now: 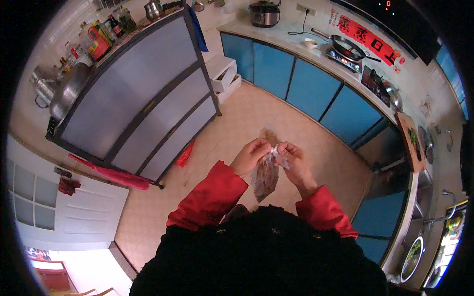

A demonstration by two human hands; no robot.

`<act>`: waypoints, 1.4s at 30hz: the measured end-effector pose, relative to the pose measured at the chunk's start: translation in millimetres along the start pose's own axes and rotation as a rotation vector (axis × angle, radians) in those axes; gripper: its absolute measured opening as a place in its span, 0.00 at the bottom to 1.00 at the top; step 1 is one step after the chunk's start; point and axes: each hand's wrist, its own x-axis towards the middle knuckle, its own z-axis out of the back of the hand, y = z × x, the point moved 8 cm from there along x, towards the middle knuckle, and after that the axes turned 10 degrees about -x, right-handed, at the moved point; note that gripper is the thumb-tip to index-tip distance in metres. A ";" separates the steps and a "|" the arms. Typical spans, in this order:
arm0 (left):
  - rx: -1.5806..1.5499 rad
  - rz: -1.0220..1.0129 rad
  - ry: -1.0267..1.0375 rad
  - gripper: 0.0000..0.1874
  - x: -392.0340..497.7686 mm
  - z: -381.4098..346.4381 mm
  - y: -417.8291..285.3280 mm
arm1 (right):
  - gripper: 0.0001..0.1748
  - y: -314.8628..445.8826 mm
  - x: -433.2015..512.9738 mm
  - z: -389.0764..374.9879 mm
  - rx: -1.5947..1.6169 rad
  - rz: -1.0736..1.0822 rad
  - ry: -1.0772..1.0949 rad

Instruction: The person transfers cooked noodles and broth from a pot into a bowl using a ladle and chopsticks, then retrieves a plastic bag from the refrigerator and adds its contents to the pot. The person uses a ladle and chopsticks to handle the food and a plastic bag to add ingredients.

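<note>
A clear plastic bag [267,175] with brownish contents hangs in front of me, above the tiled floor. Its gathered neck is pinched between the fingertips of my left hand [251,155] and my right hand [296,161]. The neck looks twisted or knotted where the fingers meet. A loose flap of the plastic hangs by my right palm. Some brown matter also shows just beyond my fingertips; I cannot tell whether it belongs to the same bag. Both forearms are in red sleeves.
To the left stands a grey-panelled cabinet [129,85] with bottles [116,26] and pots on top. A counter [285,37] over blue doors curves along the far and right sides, bearing a frying pan [348,47], a cutting board [411,142] with greens and a basin [412,259].
</note>
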 end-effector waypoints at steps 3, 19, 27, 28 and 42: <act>0.057 -0.011 -0.039 0.11 29.2 2.3 0.0 | 0.09 8.6 15.6 12.4 0.045 0.022 -0.007; 0.326 -0.151 0.390 0.07 271.5 -53.0 -15.1 | 0.05 92.3 157.9 175.6 -0.427 0.020 -0.288; 0.464 -0.222 0.630 0.04 387.1 -102.1 -38.4 | 0.04 155.3 192.2 277.7 -0.336 0.200 -0.600; 0.455 -0.280 0.661 0.04 399.2 -109.1 -41.2 | 0.03 169.7 185.7 303.2 -0.324 0.225 -0.764; 0.877 -0.021 0.609 0.13 563.8 -183.9 30.9 | 0.27 255.8 255.6 468.2 -0.089 0.403 -0.415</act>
